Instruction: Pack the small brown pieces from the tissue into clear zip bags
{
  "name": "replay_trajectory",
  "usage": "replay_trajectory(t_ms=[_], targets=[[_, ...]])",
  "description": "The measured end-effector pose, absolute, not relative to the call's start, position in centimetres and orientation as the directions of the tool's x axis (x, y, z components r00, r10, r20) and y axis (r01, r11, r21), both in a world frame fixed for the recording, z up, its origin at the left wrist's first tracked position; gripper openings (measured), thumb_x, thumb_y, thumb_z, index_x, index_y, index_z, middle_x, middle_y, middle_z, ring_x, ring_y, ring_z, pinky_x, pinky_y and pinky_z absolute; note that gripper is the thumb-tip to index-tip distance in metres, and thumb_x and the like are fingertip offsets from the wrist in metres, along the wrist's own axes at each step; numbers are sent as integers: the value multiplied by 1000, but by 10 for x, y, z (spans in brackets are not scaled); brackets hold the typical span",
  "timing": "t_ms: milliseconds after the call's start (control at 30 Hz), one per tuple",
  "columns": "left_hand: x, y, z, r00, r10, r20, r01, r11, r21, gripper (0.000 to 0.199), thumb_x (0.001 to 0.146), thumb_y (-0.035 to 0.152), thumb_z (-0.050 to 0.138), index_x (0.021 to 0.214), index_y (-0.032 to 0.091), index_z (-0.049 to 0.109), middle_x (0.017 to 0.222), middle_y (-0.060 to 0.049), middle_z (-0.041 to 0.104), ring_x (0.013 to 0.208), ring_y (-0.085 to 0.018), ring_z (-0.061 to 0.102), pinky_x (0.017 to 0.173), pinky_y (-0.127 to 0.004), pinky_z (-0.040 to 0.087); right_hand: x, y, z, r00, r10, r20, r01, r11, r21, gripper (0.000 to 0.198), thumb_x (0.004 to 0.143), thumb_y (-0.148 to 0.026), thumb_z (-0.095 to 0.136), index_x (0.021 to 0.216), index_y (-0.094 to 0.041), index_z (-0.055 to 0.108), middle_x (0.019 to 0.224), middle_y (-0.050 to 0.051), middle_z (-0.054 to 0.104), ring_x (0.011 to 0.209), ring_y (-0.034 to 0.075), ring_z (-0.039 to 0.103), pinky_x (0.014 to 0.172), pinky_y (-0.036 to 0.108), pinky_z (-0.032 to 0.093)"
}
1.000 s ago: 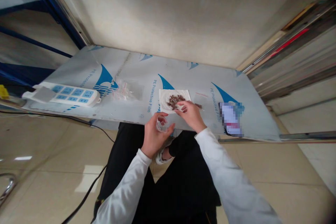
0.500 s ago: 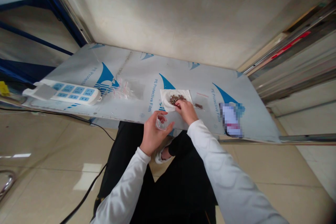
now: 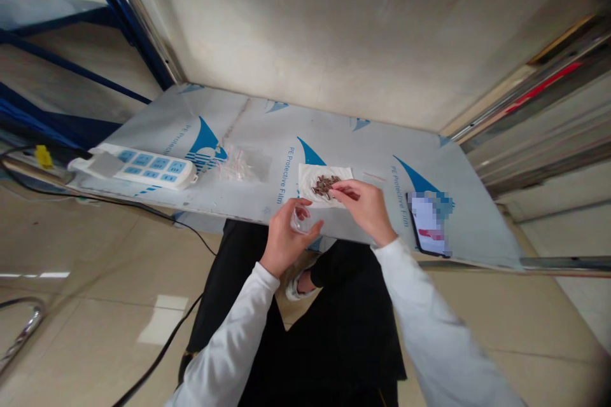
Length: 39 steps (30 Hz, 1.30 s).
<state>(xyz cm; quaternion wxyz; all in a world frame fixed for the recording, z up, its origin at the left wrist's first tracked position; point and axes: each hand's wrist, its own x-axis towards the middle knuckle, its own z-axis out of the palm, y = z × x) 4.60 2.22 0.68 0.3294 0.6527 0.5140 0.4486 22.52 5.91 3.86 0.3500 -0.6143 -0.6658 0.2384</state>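
My left hand point(image 3: 287, 235) is curled around a small clear plastic bag point(image 3: 301, 219), whose mouth stands round and open between thumb and fingers. Just to its right, a white cloth or paper sheet point(image 3: 305, 173) bears a heap of small brown metallic cylinder-like pieces point(image 3: 323, 186). At the heap's right edge is my right hand point(image 3: 365, 205), thumb and fingers pinched together; what lies between the fingertips is too small to make out. Beyond that hand shows the red-striped top of another clear bag point(image 3: 375, 177), its lower part hidden.
A white power strip point(image 3: 157, 168) with blue sockets lies on the film-covered table point(image 3: 286, 121) at the left. Several clear zip bags point(image 3: 238, 165) are piled beside it. A phone point(image 3: 428, 226) lies at the right, and a black cable point(image 3: 157, 356) hangs below.
My right hand has shifted from over the heap to its right edge, uncovering more pieces and covering the small filled bag. The whole view has shifted slightly; my left hand still holds its bag.
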Motion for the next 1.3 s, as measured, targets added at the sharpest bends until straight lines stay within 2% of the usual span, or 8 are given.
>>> replay_trajectory(t_ms=[167,333,533,700,867,967,1133,1300], targets=[[54,21,22,122,957,265,362,-291,885,32,70,23,68,99,20,56,87,-2,67,79,-18,63,75,-29,47,198,18,106,-457,873,172,734,479,-482,12,87,-13,57,87,-19,68,89,5,68,83,17,65,76,30,52],[61,16,30,136,943,304,396,-333,856,27,65,15,65,90,19,56,88,-4,68,84,-22,64,75,-32,46,184,11,120,-594,802,63,779,593,-204,22,82,2,52,84,-17,63,91,8,64,90,21,62,81,34,50],[57,13,29,102,952,289,305,-307,902,28,67,11,61,93,19,57,89,-3,68,83,-20,64,77,-31,47,176,7,115,-526,837,147,717,530,-452,11,90,-13,54,88,-20,62,88,2,66,84,16,62,77,29,49],[51,12,31,73,956,284,208,-293,933,33,68,13,66,98,19,53,94,-4,65,85,-18,63,79,-29,48,179,0,106,-458,864,208,702,495,-512,14,92,-21,54,98,-20,67,96,5,69,96,18,61,86,33,48],[37,12,36,213,945,249,106,-276,955,58,62,27,79,112,18,51,99,-6,64,86,-18,61,77,-29,49,198,5,98,-309,930,199,680,362,-638,9,84,-26,67,89,-21,70,88,3,72,87,19,64,80,33,50],[29,14,42,316,935,159,-95,-136,986,41,75,35,71,111,18,59,103,-8,67,91,-18,63,81,-30,50,210,10,102,-278,952,128,611,279,-741,15,86,-31,63,89,-19,71,89,4,73,80,17,65,72,29,50],[32,15,44,144,989,-6,-176,31,984,25,83,39,63,87,16,70,77,-4,73,71,-16,67,72,-29,53,222,21,98,-304,950,69,477,215,-852,24,84,-38,64,97,-19,70,94,4,73,81,16,66,71,27,50],[36,15,40,39,996,-83,-202,89,975,27,79,40,67,83,14,72,83,-6,75,68,-16,69,72,-30,56,241,59,31,25,979,204,658,138,-740,27,88,-34,53,99,-15,68,98,8,71,77,16,64,75,31,51]])
